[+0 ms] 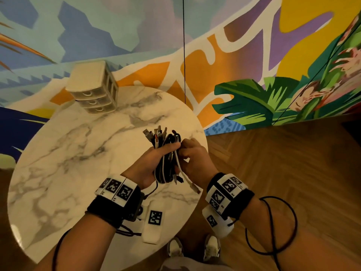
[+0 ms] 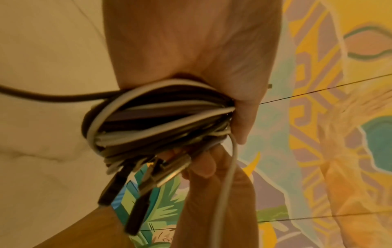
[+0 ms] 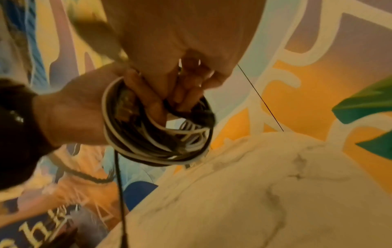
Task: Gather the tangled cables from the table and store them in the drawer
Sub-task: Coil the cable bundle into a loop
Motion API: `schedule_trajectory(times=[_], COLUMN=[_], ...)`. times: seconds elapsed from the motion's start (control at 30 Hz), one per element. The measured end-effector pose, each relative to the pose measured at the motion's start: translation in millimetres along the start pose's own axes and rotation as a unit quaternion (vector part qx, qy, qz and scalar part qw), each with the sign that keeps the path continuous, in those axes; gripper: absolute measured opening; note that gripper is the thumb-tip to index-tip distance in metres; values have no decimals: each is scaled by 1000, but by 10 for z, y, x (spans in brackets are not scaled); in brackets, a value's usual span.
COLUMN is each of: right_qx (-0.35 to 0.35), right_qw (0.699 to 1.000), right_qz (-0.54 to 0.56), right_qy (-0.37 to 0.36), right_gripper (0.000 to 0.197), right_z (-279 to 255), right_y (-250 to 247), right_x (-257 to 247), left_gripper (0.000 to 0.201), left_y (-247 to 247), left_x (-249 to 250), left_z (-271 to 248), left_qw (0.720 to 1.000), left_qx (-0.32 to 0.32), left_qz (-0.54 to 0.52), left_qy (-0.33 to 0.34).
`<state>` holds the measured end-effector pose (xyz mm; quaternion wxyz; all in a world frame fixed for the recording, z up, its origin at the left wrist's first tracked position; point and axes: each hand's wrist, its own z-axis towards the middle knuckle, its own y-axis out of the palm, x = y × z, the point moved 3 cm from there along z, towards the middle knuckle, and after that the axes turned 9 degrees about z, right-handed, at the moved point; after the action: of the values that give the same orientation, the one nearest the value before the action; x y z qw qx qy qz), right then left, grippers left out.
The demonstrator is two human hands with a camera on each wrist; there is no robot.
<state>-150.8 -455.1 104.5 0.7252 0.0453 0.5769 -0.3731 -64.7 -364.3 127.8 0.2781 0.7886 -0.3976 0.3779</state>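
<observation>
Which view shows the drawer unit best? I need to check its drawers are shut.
The head view: the drawer unit stands whole at the table's far edge, all three drawers shut. Neither wrist view shows it; they show only the cables and hands.

One cable bundle, three drawers

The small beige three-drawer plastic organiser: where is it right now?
In the head view, the organiser stands at the far left edge of the round marble table, against the mural wall, drawers closed.

Black and white cables
Marbled cream-and-grey table, beige drawer unit (pale throughout), many-coloured mural, brown herringbone floor.
</observation>
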Motion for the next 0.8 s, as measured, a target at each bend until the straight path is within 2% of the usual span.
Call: schedule_trajectory(times=[0.07,0.13,0.17,0.23,0.37,0.4,0.47,0.53,0.6,0.63,0.67,0.73,0.8], right_qx=[23,32,34,22,-5,13,38,-33,-122,-130,-115,-67,-35], right_qw=[998,995,995,998,992,985,952,905,850,830,819,825,845], right_qz=[-39,-66,-72,-51,52,95,193,290,402,443,461,442,405], right_qy=[-51,-68,-57,9,113,143,235,310,317,313,321,346,349], right_gripper=[23,25,24,21,41,45,57,65,36,25,24,39,46], right_z=[20,57,72,104,91,74,40,-7,-63,-80,-89,-103,-111], right_y=[9,8,11,53,84,61,44,168,384,472,529,609,670], right_x=[-29,-60,-73,-78,-27,16,95,90,14,-35,-64,-42,8], left_gripper=[32,26,26,31,38,35,28,32,37,38,38,33,24], left_y=[5,-26,-58,-142,-333,-407,-541,-601,-604,-614,-631,-696,-771], left_x=[-2,-1,-1,-10,-75,-97,-141,-178,-205,-217,-223,-234,-245], left_z=[-50,-73,-71,-67,-97,-106,-129,-156,-178,-182,-176,-175,-183], left_qw=[999,999,999,1000,1000,1000,997,990,981,981,983,989,994], left_qx=[-33,-41,-32,-8,0,-3,-40,-109,-163,-168,-161,-126,-86], left_qz=[-10,-8,-2,18,11,-16,-73,-92,-98,-94,-88,-80,-69], left_qy=[-13,-13,-9,1,2,-1,3,21,32,29,26,15,-11])
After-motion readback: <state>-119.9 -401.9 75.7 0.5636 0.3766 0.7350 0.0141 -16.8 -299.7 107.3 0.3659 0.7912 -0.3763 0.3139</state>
